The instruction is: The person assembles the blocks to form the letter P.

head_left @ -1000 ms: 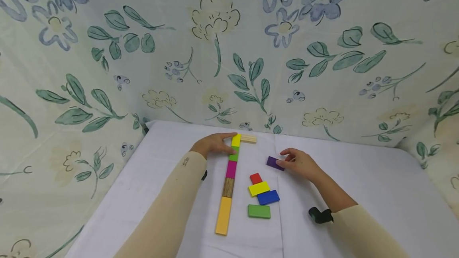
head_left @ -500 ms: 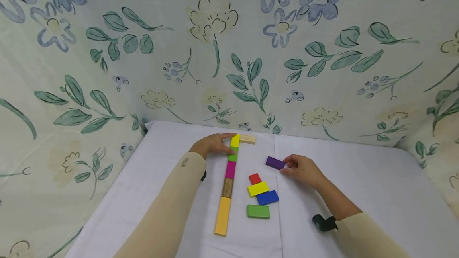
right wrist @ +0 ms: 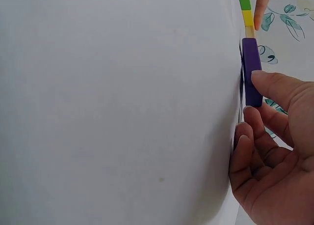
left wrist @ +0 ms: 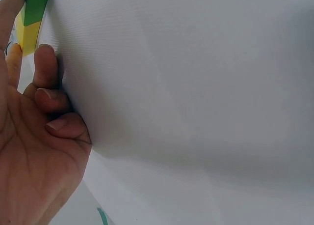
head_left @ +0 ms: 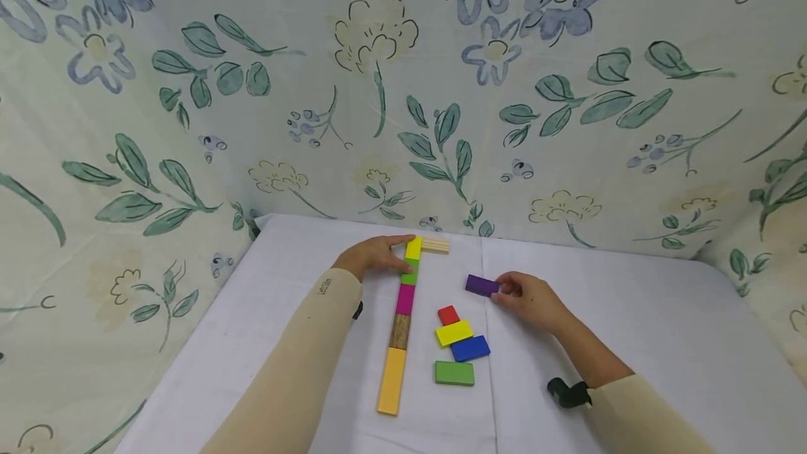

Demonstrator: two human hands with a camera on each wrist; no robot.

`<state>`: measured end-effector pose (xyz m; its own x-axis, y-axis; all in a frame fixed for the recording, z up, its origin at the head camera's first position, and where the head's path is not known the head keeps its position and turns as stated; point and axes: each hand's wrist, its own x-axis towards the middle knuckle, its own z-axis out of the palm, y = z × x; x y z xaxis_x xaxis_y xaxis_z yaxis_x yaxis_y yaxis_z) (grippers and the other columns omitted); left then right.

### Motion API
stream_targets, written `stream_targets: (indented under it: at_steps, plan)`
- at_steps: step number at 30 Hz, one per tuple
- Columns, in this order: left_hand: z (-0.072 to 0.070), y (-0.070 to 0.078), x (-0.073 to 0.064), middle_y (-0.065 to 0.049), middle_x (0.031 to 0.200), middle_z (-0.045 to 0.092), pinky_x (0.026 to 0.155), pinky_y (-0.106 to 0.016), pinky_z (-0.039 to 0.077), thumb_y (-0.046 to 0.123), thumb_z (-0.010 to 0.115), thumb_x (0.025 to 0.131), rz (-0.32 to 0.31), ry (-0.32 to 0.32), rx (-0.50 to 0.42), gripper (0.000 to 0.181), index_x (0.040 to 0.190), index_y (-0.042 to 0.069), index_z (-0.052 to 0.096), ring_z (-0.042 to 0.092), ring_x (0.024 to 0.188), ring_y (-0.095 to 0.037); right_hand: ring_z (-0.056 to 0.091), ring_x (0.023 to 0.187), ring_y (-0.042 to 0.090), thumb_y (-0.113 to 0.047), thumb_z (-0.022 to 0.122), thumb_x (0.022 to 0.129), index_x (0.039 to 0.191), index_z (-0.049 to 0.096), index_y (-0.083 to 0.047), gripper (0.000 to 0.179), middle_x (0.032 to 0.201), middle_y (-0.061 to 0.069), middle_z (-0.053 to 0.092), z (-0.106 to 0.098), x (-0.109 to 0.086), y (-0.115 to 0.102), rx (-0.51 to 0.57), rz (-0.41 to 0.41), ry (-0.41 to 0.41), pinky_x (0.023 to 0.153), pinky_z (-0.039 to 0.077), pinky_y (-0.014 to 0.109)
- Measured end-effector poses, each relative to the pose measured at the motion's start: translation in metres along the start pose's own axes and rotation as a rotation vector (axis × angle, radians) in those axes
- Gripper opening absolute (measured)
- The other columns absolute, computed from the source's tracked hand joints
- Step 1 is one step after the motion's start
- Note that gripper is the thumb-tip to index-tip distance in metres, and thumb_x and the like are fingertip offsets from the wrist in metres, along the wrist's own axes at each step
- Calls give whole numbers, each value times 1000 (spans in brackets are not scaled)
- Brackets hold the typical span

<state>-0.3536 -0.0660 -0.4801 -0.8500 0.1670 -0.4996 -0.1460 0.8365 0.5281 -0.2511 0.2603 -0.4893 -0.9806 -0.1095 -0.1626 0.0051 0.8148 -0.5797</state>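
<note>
On the white cloth runs a line of blocks: yellow [head_left: 413, 247], bright green [head_left: 410, 277], magenta [head_left: 406, 298], brown wood-grain [head_left: 400, 331] and a long orange-yellow one [head_left: 392, 382]. My left hand [head_left: 370, 258] rests at its far end, index finger reaching the yellow block and thumb touching the green one; the other fingers are bent against the cloth in the left wrist view. Right of the line, my right hand [head_left: 529, 300] pinches a purple block [head_left: 482, 285] by its right end, the thumb lying on it in the right wrist view [right wrist: 252, 58].
Pale wooden strips [head_left: 436, 246] lie beside the far yellow block. Between the line and my right hand are a red block [head_left: 448, 314], a yellow block [head_left: 454, 333], a blue block [head_left: 470, 348] and a green block [head_left: 454, 373]. Behind hangs a flowered curtain [head_left: 353, 125].
My right hand has drawn back slightly to the right and now grips the purple block by its end. The block shows more of its side. My left hand has stayed put.
</note>
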Motion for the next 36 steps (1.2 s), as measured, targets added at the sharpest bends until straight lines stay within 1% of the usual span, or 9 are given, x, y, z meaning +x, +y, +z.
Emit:
stream_targets:
  at_steps: [4, 9, 13, 18, 22, 26, 30, 32, 36]
  plan:
    - [0, 0, -1, 1, 170, 29, 120, -68, 30, 51, 86, 75, 1, 9, 1, 86, 147, 62, 40, 32, 151, -38, 58, 92, 21, -31, 69, 98, 129, 62, -9, 39, 105, 8, 67, 1, 6, -1, -9, -34, 25, 79, 52, 30]
    - [-1, 0, -2, 2, 170, 29, 121, -67, 29, 52, 86, 75, 7, 7, -5, 86, 147, 62, 40, 32, 151, -37, 58, 95, 23, -27, 64, 101, 136, 57, -8, 40, 110, 11, 66, 0, 15, -5, 6, -53, 62, 84, 53, 35]
    - [-1, 0, -2, 1, 169, 30, 121, -67, 29, 53, 86, 74, 6, 5, -3, 86, 146, 62, 40, 33, 151, -37, 57, 100, 26, -28, 61, 103, 139, 54, -10, 40, 114, 13, 65, 0, 25, -9, 37, -36, 85, 89, 53, 37]
    - [-1, 1, -1, 1, 169, 31, 121, -67, 30, 54, 86, 74, 1, -2, 3, 87, 147, 62, 40, 34, 150, -37, 56, 106, 29, -31, 58, 105, 143, 51, -12, 43, 119, 14, 63, 3, 38, -13, 84, -20, 102, 97, 54, 43]
    - [-1, 1, 1, 2, 169, 31, 121, -66, 29, 52, 86, 75, 0, -10, -8, 86, 147, 62, 40, 33, 151, -36, 55, 110, 31, -32, 56, 106, 147, 47, -14, 46, 123, 15, 60, 2, 46, -17, 111, 2, 101, 102, 54, 46]
    - [0, 1, 1, 2, 169, 31, 121, -66, 30, 51, 86, 75, 2, -13, -12, 85, 146, 62, 41, 34, 150, -36, 55, 117, 35, -33, 55, 106, 149, 45, -16, 47, 130, 18, 60, 1, 54, -19, 125, 25, 90, 107, 51, 51]
    - [0, 0, 1, 1, 169, 32, 120, -66, 30, 51, 86, 75, 9, -9, -8, 85, 146, 62, 41, 35, 149, -36, 56, 119, 37, -34, 54, 106, 150, 45, -18, 47, 135, 21, 60, 1, 63, -21, 115, 41, 69, 107, 51, 53]
    - [-1, 0, 0, 1, 168, 33, 121, -66, 30, 51, 86, 75, 14, -5, -7, 84, 146, 61, 41, 35, 149, -36, 56, 116, 37, -33, 54, 106, 149, 46, -19, 46, 134, 21, 60, 2, 67, -21, 106, 46, 58, 105, 52, 52]
    - [-2, 0, -1, 0, 168, 33, 120, -66, 31, 50, 86, 75, 0, -6, -12, 84, 146, 61, 42, 35, 149, -36, 56, 109, 34, -32, 53, 107, 149, 46, -19, 45, 129, 21, 61, 2, 72, -23, 77, 67, 37, 98, 54, 48]
